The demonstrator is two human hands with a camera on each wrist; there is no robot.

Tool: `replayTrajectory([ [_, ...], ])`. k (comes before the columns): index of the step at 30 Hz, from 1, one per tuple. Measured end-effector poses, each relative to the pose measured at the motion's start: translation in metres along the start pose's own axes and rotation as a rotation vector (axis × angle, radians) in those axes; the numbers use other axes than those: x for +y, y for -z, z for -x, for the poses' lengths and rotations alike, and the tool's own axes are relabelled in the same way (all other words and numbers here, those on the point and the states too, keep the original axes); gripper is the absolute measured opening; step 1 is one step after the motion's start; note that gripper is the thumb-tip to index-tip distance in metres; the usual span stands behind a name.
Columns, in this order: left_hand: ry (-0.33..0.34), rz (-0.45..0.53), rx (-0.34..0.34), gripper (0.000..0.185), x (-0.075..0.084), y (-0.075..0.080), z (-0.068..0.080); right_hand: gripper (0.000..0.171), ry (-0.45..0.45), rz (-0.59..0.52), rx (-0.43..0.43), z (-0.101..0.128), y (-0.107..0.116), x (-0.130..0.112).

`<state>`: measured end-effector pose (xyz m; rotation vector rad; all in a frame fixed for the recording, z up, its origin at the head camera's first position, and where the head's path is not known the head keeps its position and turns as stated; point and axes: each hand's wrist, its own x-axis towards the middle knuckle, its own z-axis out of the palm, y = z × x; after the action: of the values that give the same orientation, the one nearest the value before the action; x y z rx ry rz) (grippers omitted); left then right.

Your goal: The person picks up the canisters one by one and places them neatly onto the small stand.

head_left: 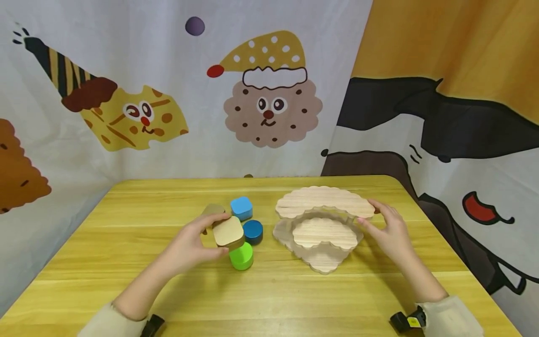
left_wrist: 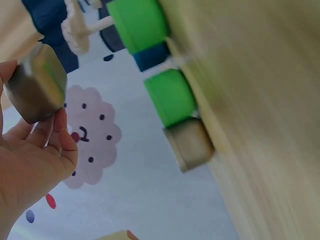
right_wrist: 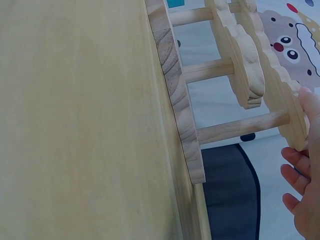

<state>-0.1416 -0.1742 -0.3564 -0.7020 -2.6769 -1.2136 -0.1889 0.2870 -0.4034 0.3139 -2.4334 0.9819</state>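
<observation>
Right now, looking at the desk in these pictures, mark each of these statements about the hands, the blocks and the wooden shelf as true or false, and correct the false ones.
1. The left hand holds a tan block with rounded corners. True.
2. The right hand is lifting the green block. False: the green block stands on the table near the left hand; the right hand touches the edge of the tiered wooden shelf.
3. The wooden shelf has scalloped tiers joined by round pegs. True.
4. The light blue block sits on the shelf's top tier. False: it stands on the table, left of the shelf.
5. The dark blue block stands on the table beside the green one. True.
</observation>
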Motion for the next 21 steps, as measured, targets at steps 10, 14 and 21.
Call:
replayTrajectory([
  [10, -0.01, 0.141, 0.008, 0.068, 0.021, -0.017, -0.019, 0.056, 0.006, 0.0, 0.006, 0.001, 0.0, 0.001],
  [14, -0.019, 0.168, 0.002, 0.067, 0.029, -0.024, -0.027, 0.056, -0.003, -0.003, 0.003, 0.001, -0.001, 0.001],
  [21, -0.022, 0.259, -0.016, 0.066, 0.043, -0.039, -0.043, 0.056, -0.01, 0.003, -0.002, 0.001, -0.001, 0.0],
])
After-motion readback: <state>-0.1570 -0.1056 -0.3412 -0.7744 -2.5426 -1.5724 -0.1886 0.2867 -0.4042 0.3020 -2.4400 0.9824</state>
